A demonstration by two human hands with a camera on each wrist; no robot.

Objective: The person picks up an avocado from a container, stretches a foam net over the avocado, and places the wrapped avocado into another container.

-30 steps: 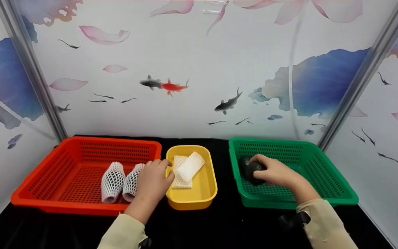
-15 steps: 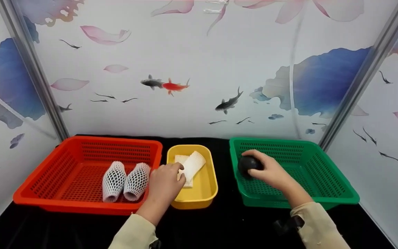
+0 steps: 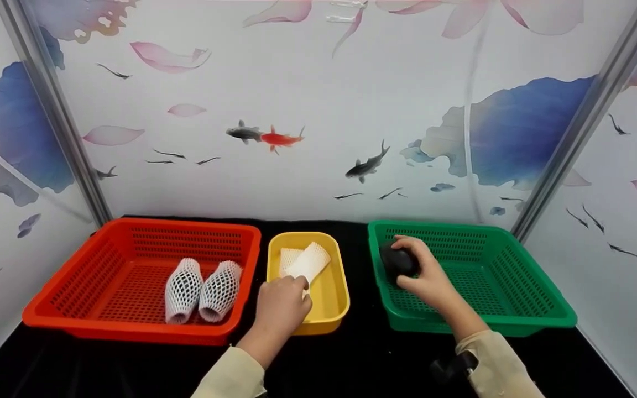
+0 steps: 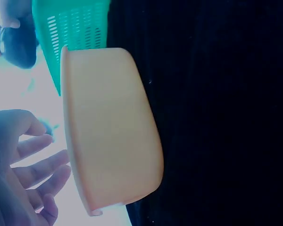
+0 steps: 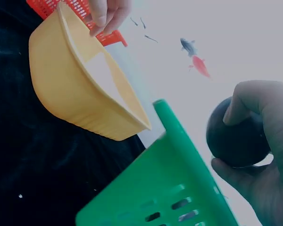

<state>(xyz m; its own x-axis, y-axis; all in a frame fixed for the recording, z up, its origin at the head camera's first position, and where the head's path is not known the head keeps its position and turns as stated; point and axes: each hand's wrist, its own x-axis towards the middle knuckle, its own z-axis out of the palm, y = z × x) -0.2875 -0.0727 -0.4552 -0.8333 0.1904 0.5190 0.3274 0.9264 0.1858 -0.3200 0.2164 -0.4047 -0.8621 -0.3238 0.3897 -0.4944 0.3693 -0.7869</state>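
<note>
My right hand (image 3: pixel 423 275) grips a smooth black egg-shaped object (image 3: pixel 397 260) above the left part of the green basket (image 3: pixel 539 296); the right wrist view shows the thumb and fingers around this dark object (image 5: pixel 238 134). Its exact kind is unclear. My left hand (image 3: pixel 284 304) hangs over the near left side of the yellow tray (image 3: pixel 327 301), fingers loosely bent and holding nothing in the left wrist view. White foam net sleeves (image 3: pixel 310 261) lie flat and crossed in the tray, just beyond the left fingertips and partly covered by them.
Left of the tray stands a red basket (image 3: pixel 114 287). Inside it, two foam-netted objects (image 3: pixel 183 290) lie side by side, dark showing through the mesh. Black cloth (image 3: pixel 351 365) covers the table. A printed wall panel (image 3: pixel 296 182) closes off the back.
My left hand has moved right and nearer, from the red basket's edge to the yellow tray. The right hand has lifted the black object slightly from the green basket's floor.
</note>
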